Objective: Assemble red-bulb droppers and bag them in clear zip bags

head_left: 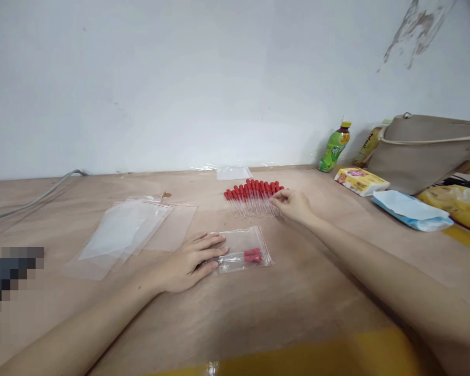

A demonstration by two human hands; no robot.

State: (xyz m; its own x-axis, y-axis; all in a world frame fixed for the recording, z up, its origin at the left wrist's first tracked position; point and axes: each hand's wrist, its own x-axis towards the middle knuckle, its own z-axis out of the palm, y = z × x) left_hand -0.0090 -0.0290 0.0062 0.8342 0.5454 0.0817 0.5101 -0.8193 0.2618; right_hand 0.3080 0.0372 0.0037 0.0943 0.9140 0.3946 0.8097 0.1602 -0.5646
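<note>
My left hand (194,261) lies flat with its fingers spread on the left part of a clear zip bag (235,239). Inside this bag are droppers (253,255) with red rubber bulbs and clear tubes; the tubes' far ends are under my fingers. Beyond the bag, several red-topped droppers (254,190) lie side by side, bulbs towards the wall. At the right end of that row my right hand (293,205) has thumb and forefinger pinched on a dropper, whose tube is mostly hidden by the fingers.
Several flat clear zip bags (121,224) overlap at the left, near a grey cable (43,196). A white packet (234,173) lies by the wall. At the right are a green bottle (334,149), a yellow tissue pack (360,181), a blue-white pack (411,209) and a grey bag (426,151).
</note>
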